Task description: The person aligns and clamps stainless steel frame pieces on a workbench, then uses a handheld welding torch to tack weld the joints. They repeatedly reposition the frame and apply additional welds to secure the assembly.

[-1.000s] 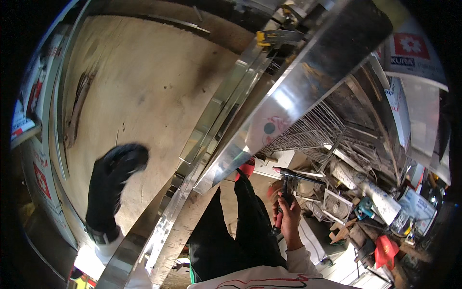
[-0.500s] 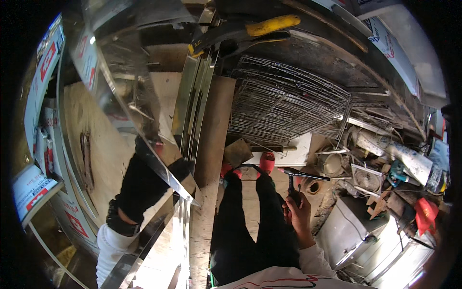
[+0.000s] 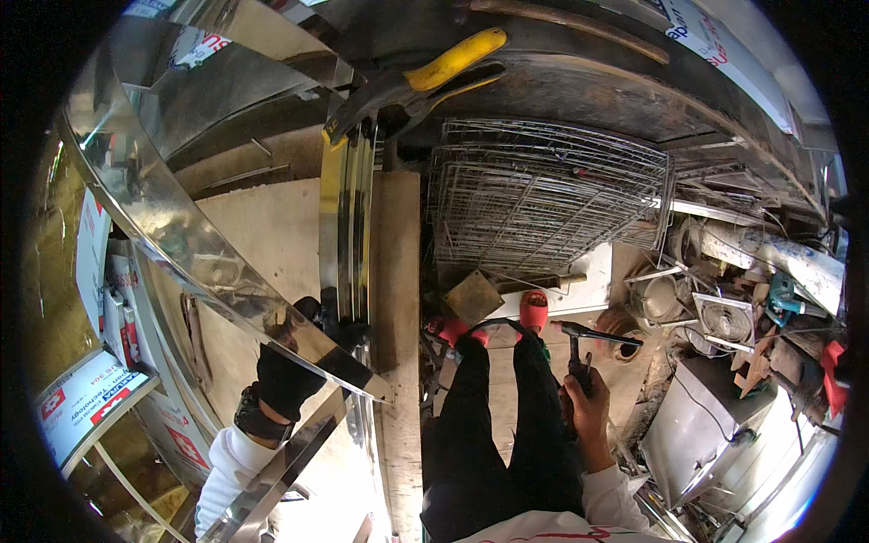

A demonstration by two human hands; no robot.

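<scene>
My left hand point(image 3: 288, 376), in a black glove, is at a long polished metal strip point(image 3: 226, 303) that slants across the left side. The strip hides part of the fingers, which appear closed around it; dark fingertips show past its far edge. My bare right hand point(image 3: 590, 403) grips a black welding torch point(image 3: 584, 362), its long back cap pointing right. Straight polished metal lengths point(image 3: 348, 226) lie along the wooden board beside my left hand. A clamp with yellow-and-black handles point(image 3: 444, 72) sits at their far end.
A stack of wire racks point(image 3: 543, 195) stands ahead of my legs. A square metal plate point(image 3: 473, 296) lies near my red shoes point(image 3: 534, 310). On the right are a metal box point(image 3: 697, 425), a teal power tool point(image 3: 787, 299) and cluttered scrap. Printed white-and-blue sheets point(image 3: 95, 394) stand at left.
The polished strip has swung so its far end lies farther left. My gloved hand has shifted slightly nearer to me. The torch stays in my right hand; the whole view has shifted a little.
</scene>
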